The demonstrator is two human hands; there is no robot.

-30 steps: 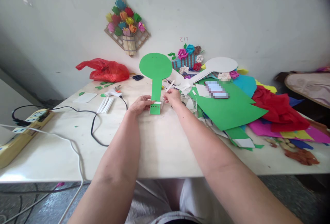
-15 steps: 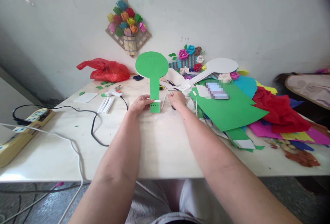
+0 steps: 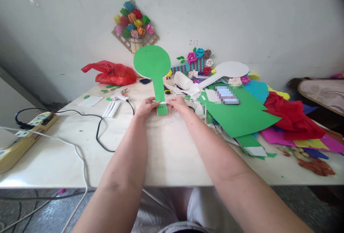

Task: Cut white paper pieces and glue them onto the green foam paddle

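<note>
A green cutout (image 3: pixel 152 62), a round head on a narrow handle, stands raised in front of me, with small dark marks near its top and foot. My left hand (image 3: pixel 146 107) grips the handle's lower left edge. Across the handle, just above the lower marks, lies a thin white strip (image 3: pixel 163 102). At the right edge my right hand (image 3: pixel 177 104) pinches the end of that strip, its fingertips against the handle. The backs of my fingers hide part of the grip.
Left lie a glue gun (image 3: pixel 119 97), white sticks (image 3: pixel 111 109), a black cord and a power strip (image 3: pixel 29 138). A red plastic bag (image 3: pixel 111 73) sits at the back. Green sheets (image 3: pixel 239 115), a phone (image 3: pixel 227 95), a white cutout (image 3: pixel 232 69) and coloured scraps cover the right.
My right hand has moved left from beside the handle to its right edge and now pinches the white strip there. The green cutout's head has tipped slightly left.
</note>
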